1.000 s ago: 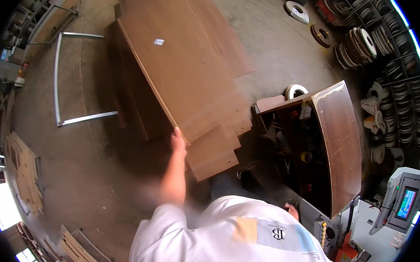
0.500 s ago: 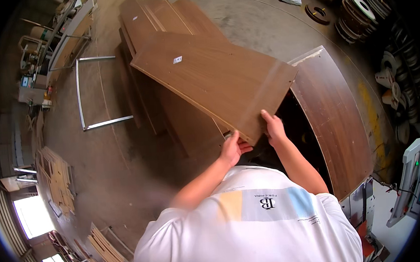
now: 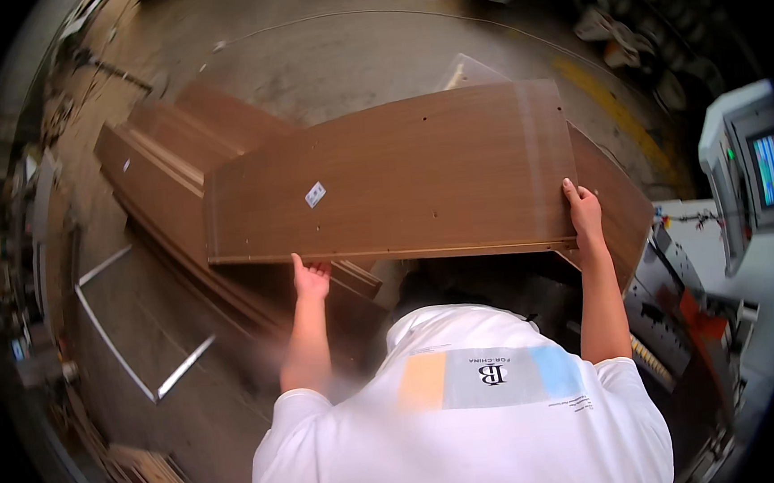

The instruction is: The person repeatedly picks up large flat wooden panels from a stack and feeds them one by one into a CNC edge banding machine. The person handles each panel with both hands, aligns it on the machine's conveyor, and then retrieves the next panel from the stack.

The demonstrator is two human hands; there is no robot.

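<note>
Flr (image 3: 348, 65) dull, brn panel (image 3: 392, 183) has wht label (image 3: 315, 194).

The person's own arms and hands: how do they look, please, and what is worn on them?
Both arms come out of short, plain white sleeves and are bare below them. The left hand and the right hand have no gloves; I can make out no watch or bracelet. The sleeves belong to a white shirt with a yellow, grey and light-blue printed band.

1. The board (image 3: 383, 183), slanting half a second ago, now stretches crosswise from left to right.
2. The left hand (image 3: 312, 283) has shifted left along the near edge, well apart from the right hand (image 3: 587, 216).
</note>
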